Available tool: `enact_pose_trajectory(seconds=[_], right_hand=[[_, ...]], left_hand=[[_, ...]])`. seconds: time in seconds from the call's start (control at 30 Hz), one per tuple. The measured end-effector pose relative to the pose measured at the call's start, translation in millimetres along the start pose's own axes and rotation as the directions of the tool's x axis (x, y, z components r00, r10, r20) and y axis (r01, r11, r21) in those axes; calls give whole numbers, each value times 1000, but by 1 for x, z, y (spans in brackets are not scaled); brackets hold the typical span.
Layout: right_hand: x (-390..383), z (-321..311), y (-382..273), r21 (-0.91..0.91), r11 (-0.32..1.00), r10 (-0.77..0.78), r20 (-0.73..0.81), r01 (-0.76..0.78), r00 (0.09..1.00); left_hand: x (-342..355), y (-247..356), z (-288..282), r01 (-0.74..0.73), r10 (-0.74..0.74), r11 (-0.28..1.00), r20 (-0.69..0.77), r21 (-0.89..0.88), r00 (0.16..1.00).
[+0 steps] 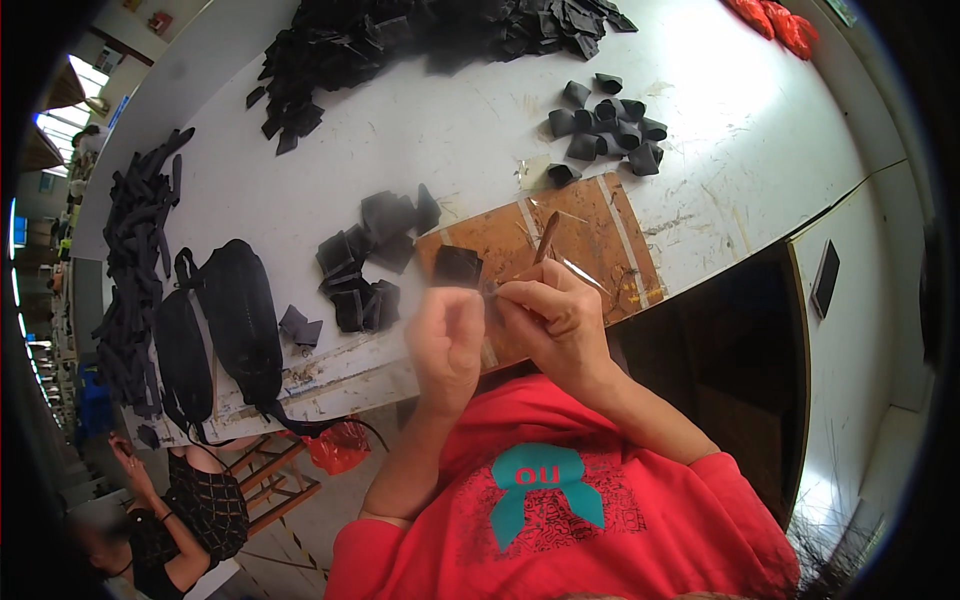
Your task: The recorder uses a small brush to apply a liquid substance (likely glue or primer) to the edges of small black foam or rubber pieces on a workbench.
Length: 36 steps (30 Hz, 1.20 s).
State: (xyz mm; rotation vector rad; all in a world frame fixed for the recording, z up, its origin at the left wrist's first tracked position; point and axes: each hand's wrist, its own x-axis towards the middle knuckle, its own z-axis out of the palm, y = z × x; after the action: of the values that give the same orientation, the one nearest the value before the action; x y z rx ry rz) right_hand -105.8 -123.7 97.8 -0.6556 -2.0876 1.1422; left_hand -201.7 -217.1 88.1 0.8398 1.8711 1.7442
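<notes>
My right hand (553, 312) is closed over the brown wooden board (600, 225), its thumb and fingers pinched together. A slim brown stick-like tool (548, 238) rises from its grip; the tool's lower end is hidden. Close beside it, my left hand (447, 345) is curled shut and smeared by motion at the board's near left edge. What its fingertips hold, if anything, cannot be made out. A folded black fabric piece (458, 266) lies on the board just beyond the left hand. Several more black pieces (350, 262) lie loosely to the left.
Rolled black pieces (610, 125) stand beyond the board. A large black heap (350, 50) covers the far side, and black strips (135, 270) pile up at the left. A black pouch with straps (240, 320) lies near the front edge. A person (170, 520) sits at lower left.
</notes>
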Motion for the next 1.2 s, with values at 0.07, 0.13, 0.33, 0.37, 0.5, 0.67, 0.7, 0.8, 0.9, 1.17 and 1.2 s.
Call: enact_pose_trajectory(seconds=[0.07,0.13,0.33,0.37,0.5,0.67,0.7,0.8,0.9,1.17,1.2], right_hand=[[-3,3,0,-42,998,-43,-47,41,998],[-6,5,-2,-88,993,-87,-91,79,992],[-9,8,-3,-339,904,-297,-57,261,953],[-9,12,2,-416,860,-348,-57,295,936],[-4,11,8,-452,861,-321,-126,234,939],[-2,-9,3,-98,995,-8,-141,-6,990],[1,-16,2,354,869,354,46,-347,934],[0,-25,6,667,258,581,471,-699,664],[-4,-26,10,730,-272,269,684,-628,678],[20,-53,-24,696,302,284,587,-652,758],[29,-60,-40,693,307,274,592,-653,758]], left_hand=[[-1,-1,4,55,-61,990,-47,-129,997],[-1,4,6,142,-148,939,3,-314,989],[-7,-4,14,71,-78,996,-122,-56,989],[-8,-9,17,-89,118,982,-172,165,978],[-6,-2,20,24,-38,997,-202,-74,979],[7,13,0,498,-362,453,358,-739,861],[6,11,-2,526,-365,556,379,-644,850],[1,8,4,338,-262,880,251,-333,932],[-3,24,12,156,-151,980,53,-122,987],[21,46,4,725,129,-12,718,-689,684],[23,58,5,717,132,-7,710,-697,691]])
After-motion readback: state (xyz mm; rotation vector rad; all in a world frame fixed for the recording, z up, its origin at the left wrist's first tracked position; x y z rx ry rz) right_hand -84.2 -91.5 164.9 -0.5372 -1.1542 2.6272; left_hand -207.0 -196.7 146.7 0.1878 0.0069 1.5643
